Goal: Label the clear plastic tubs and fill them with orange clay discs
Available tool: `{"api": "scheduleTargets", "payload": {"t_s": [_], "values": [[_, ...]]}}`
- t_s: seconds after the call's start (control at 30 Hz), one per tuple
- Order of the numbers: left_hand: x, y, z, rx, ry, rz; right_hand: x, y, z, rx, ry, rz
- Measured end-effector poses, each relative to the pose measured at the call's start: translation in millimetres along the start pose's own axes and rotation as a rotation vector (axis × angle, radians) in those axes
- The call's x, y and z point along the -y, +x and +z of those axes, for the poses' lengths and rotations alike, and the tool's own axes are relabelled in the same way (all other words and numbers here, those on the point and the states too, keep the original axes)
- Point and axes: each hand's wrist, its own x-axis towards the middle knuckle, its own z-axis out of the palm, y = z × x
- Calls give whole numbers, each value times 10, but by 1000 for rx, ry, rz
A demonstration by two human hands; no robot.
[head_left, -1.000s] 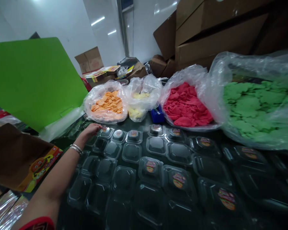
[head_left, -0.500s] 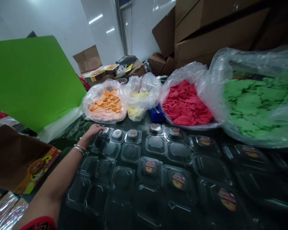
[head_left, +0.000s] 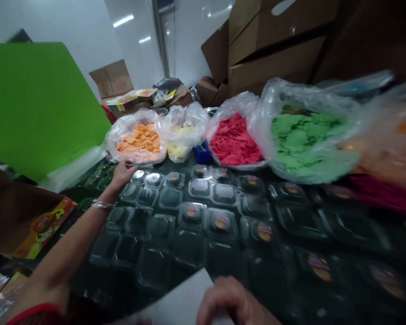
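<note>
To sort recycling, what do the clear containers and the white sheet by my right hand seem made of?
Clear containers: probably glossy plastic, see-through with bright highlights. White sheet: perhaps matte paper, opaque and flat, but blurred.

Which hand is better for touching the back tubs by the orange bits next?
Probably the left hand: it is out by the back tubs, near the orange bits. The right hand is at the picture's bottom edge, holding a white sheet.
</note>
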Motion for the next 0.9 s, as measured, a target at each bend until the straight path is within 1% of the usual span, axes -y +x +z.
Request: {"api": "scheduleTargets", "payload": {"t_s": [0.03,0.07,0.1,0.13,0.17,0.2,0.23,0.27,0.3,0.37,0.4,0.43,0.47,0.53,0.57,0.6,0.63,0.7,0.83,0.87,0.9], "values": [[-61,-283,-26,78,-50,27,36,-10,15,-12,53,-26],[-109,-594,-55,194,-103,47,69,-19,32,-7,123,-44],[-143,-916,-90,361,-170,71,98,-30,51,-5,179,-57],[-163,-1233,-131,627,-299,85,122,-43,72,-10,208,-75],[-168,-1524,-176,889,-389,54,139,-60,95,-14,221,-89],[-159,-1775,-220,1100,-437,2,151,-80,119,-28,217,-108],[-136,-1974,-256,1232,-475,-47,156,-105,142,-55,209,-129],[-104,-2116,-282,1302,-500,-87,156,-131,161,-101,210,-149],[-69,-2203,-296,1318,-520,-109,150,-156,173,-171,218,-175],[-14,-2245,-298,1280,-553,-110,133,-195,176,-347,249,-236],[-4,-2226,-290,1267,-554,-94,126,-205,168,-407,276,-248],[-10,-2196,-278,1275,-533,-71,124,-208,157,-413,301,-233],[-31,-2165,-263,1286,-498,-42,128,-204,144,-366,317,-185],[-105,-2119,-227,1302,-412,31,154,-190,117,-196,313,-34],[-147,-2102,-209,1308,-378,72,175,-186,103,-132,299,25],[-183,-2085,-194,1308,-352,106,196,-188,88,-105,287,52],[-206,-2062,-182,1304,-339,129,215,-199,72,-113,283,56],[-201,-1985,-163,1302,-346,133,233,-248,43,-164,302,39],[-41,-1738,-78,1311,-361,73,178,-394,55,-160,308,88],[-2,-1694,-44,1292,-321,94,156,-420,75,-168,300,98],[25,-1676,-8,1228,-257,150,136,-438,96,-188,297,107]]}}
